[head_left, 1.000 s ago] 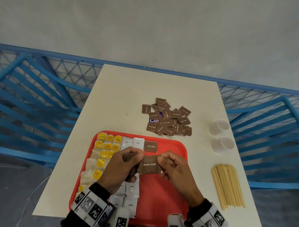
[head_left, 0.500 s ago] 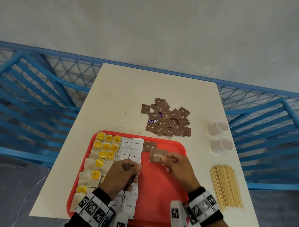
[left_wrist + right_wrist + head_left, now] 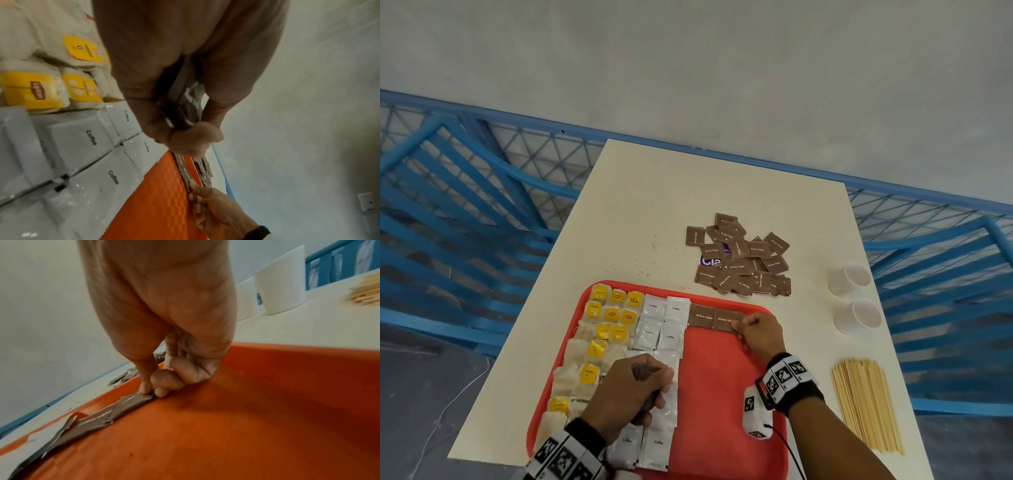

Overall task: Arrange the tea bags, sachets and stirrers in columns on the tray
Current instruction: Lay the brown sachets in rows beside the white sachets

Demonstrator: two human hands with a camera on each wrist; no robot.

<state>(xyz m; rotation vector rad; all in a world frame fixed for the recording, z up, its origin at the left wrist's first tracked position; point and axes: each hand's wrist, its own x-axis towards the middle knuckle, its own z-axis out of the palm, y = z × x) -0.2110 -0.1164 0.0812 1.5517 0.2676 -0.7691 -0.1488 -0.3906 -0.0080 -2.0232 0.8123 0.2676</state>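
Placing: right hand (image 3: 758,334) pinches second brown sugar sachet (image 3: 726,320) onto tray (image 3: 722,394), far edge.
Left hand (image 3: 631,390): grip closed on spare brown sachets.
Done: tea bags (image 3: 606,329), coffee sachets (image 3: 661,329) columned on tray.
Left: brown pile (image 3: 741,255) beyond tray; stirrers (image 3: 866,407) on counter (image 3: 654,205), right of tray.

Soft even light; wrist views blurred and warped at edges.

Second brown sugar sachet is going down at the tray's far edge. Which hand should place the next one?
Right. The right hand pinches the brown sugar sachet beside the first, next to bare red tray. The left hand grips a stack of brown sachets and could feed it.
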